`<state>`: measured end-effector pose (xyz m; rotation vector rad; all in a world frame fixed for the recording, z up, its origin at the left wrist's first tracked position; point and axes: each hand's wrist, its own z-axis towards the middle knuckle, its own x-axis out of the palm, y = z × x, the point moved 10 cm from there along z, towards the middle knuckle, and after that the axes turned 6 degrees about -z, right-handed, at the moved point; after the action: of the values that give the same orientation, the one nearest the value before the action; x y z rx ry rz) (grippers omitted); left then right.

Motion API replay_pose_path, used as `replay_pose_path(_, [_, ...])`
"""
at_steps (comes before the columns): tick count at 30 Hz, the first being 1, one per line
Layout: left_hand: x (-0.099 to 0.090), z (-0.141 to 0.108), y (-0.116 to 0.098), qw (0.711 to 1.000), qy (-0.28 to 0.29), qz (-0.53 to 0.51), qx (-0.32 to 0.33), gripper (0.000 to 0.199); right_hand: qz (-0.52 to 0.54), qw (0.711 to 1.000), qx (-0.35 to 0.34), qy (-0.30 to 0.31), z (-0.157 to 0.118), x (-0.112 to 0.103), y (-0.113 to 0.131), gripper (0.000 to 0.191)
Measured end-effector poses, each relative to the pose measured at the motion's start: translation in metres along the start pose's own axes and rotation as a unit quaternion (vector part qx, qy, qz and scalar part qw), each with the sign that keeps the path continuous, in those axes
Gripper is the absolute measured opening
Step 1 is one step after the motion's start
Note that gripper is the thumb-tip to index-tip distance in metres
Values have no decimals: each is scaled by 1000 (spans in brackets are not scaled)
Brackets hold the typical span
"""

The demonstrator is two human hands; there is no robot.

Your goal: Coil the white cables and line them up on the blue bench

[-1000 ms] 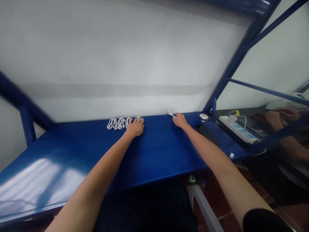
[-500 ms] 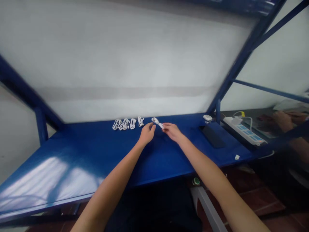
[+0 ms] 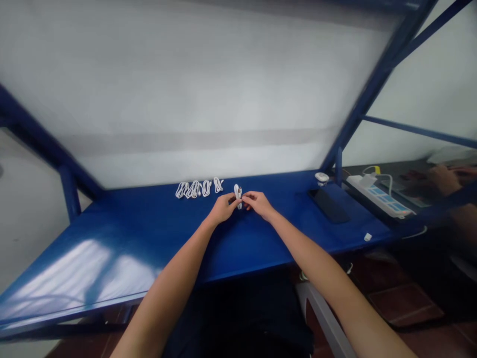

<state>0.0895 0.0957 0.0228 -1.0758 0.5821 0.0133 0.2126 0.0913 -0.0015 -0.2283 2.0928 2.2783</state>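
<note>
A coiled white cable [image 3: 237, 191] is held upright between my two hands, above the blue table [image 3: 149, 233]. My left hand [image 3: 223, 206] pinches the bundle from its left side. From the right, my right hand [image 3: 258, 203] has its thumb and fingers closed at the bundle's middle. Behind my left hand lie several coiled white cables in a row along the table's back, among them a coil at the right end [image 3: 218, 185] and a coil at the left end [image 3: 182, 190].
Right of my hands lie a dark flat phone-like object [image 3: 328, 205], a white rounded device [image 3: 321, 177] and a small white piece [image 3: 367, 237]. Past the blue frame post [image 3: 338, 166] are a white power strip [image 3: 383, 198] and another person's hands [image 3: 445, 180].
My left hand, which was apart with loose fingers, has come onto the cable bundle. My right hand has moved slightly left, and the tilted bundle now stands upright.
</note>
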Motion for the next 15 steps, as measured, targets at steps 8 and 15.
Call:
replay_pose_path(8, [4, 0, 1, 998, 36, -52, -27, 37, -16, 999, -41, -2, 2, -4, 8, 20])
replay_pose_path(15, [6, 0, 12, 985, 21, -136, -107, 39, -147, 978, -150, -5, -6, -2, 31, 18])
